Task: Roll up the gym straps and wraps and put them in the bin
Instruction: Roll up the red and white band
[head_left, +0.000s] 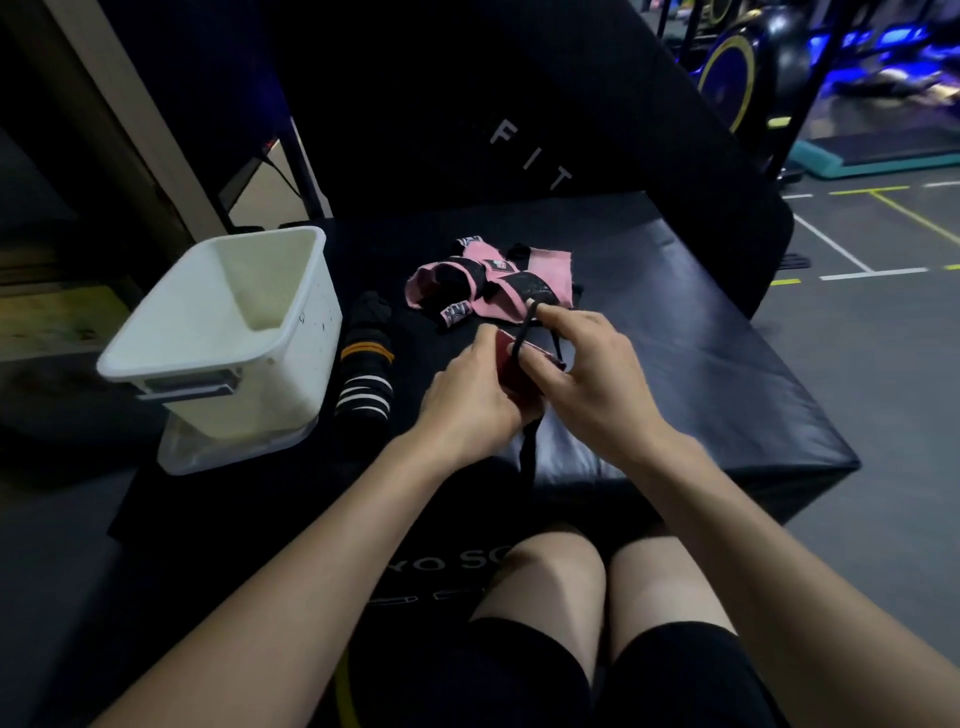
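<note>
1. Left hand, right hand: fingers of both grasp a red-and-black wrap mid-worktop.
2. White bin: at the left edge.
3. Pink-black straps: behind the hands; striped black wraps just beside the bin.
4. Bare padding: right side.

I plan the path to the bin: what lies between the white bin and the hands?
In the head view, rolled black wraps with orange and white stripes lie there, beside the white bin.
</note>
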